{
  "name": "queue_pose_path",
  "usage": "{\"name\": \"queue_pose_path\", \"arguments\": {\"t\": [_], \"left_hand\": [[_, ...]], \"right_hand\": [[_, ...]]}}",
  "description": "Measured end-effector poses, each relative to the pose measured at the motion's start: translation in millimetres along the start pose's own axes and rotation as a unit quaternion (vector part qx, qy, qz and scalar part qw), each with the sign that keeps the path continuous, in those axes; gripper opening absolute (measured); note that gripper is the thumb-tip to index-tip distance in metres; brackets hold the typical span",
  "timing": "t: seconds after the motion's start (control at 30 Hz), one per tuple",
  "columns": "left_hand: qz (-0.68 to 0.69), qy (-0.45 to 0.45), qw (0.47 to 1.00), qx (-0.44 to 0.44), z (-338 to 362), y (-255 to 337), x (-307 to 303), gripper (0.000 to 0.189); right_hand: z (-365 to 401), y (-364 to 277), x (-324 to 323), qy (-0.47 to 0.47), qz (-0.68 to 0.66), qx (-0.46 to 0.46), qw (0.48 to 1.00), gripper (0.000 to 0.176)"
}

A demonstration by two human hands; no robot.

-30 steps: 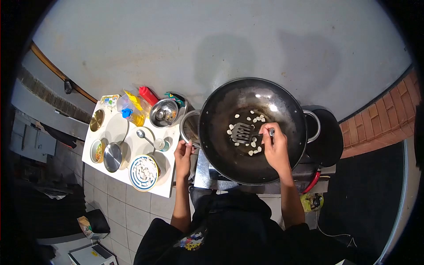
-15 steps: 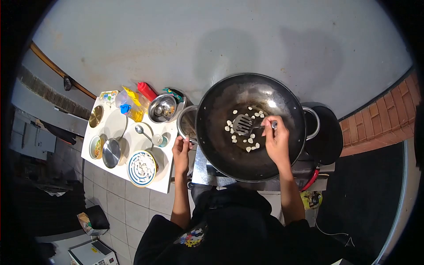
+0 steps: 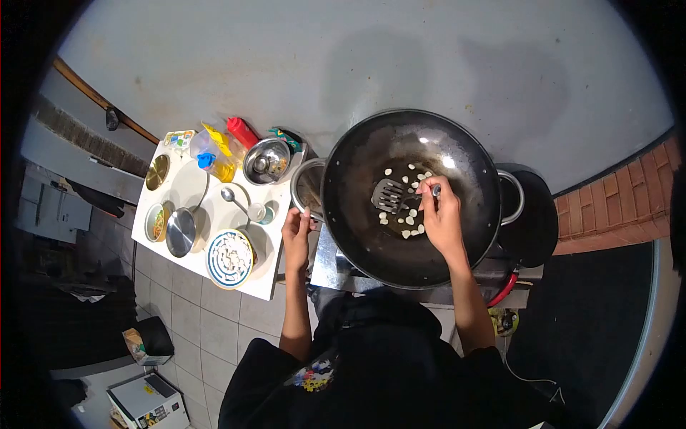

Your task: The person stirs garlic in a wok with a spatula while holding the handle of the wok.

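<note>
A large black wok with two metal loop handles stands on the stove in front of me. Small pale, roundish slices lie scattered over its oily bottom. My right hand reaches over the wok with its fingers closed round the handle of a slotted spatula. The spatula's dark slotted head rests among the slices and hides some of them. At the wok's left side, my left hand has its fingers closed at the lower part of the left loop handle.
On the white table at left are a blue-striped plate of white pieces, a spoon, a glass, a steel bowl, an oil bottle and a red bottle. A dark round pan sits right of the wok.
The spatula head has moved left and slightly away from me across the wok's bottom, and the slices have shifted around it. My left hand stays by the handle. The whole view has shifted slightly.
</note>
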State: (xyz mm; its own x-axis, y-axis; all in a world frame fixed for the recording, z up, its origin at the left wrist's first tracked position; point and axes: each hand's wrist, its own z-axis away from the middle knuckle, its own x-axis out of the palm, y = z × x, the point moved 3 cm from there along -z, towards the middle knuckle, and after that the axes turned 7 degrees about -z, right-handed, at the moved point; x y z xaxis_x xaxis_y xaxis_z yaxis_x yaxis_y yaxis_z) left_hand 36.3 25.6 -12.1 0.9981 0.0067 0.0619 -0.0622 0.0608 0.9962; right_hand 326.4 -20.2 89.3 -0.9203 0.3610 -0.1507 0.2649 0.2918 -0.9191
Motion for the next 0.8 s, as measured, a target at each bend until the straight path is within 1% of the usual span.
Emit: {"name": "queue_pose_path", "arguments": {"t": [0.07, 0.1, 0.13, 0.2, 0.27, 0.5, 0.57, 0.67, 0.8], "left_hand": [[0.005, -0.005, 1.000, -0.002, 0.0, 0.0, 2.1, 0.016], [0.019, 0.008, 1.000, -0.002, 0.6, 2.4, 3.7, 0.015], [0.033, 0.020, 0.999, -0.003, 1.6, 3.3, 4.1, 0.014], [0.029, 0.018, 0.999, -0.002, 0.8, 0.5, 2.2, 0.014], [0.025, 0.015, 1.000, -0.002, 0.0, -1.6, 1.3, 0.014], [0.029, 0.019, 0.999, -0.007, 0.0, -3.1, 0.4, 0.014], [0.031, 0.019, 0.999, -0.006, -0.2, -2.3, -0.1, 0.014], [0.025, 0.026, 0.999, -0.005, 0.6, 0.9, 1.5, 0.013], [0.035, 0.021, 0.999, 0.001, 0.1, 0.9, 3.4, 0.013]], "right_hand": [[0.7, 1.2, -0.3, 0.001, -0.011, -0.012, 1.000, 0.004], [1.2, 0.1, -1.1, 0.001, -0.010, -0.011, 1.000, 0.004], [2.1, -1.8, -2.4, 0.005, -0.017, -0.001, 1.000, 0.004], [3.1, -0.9, -5.2, 0.012, -0.024, 0.010, 1.000, 0.004], [2.6, 0.5, -9.6, 0.021, 0.005, -0.031, 0.999, 0.005], [1.4, -3.6, -9.1, 0.008, 0.004, -0.026, 1.000, 0.004], [0.1, -6.5, -7.0, 0.000, -0.004, 0.005, 1.000, 0.004], [-1.4, -9.8, -3.3, -0.014, -0.006, 0.012, 1.000, 0.005], [-2.4, -7.6, -2.7, -0.019, -0.001, 0.000, 1.000, 0.004]]}}
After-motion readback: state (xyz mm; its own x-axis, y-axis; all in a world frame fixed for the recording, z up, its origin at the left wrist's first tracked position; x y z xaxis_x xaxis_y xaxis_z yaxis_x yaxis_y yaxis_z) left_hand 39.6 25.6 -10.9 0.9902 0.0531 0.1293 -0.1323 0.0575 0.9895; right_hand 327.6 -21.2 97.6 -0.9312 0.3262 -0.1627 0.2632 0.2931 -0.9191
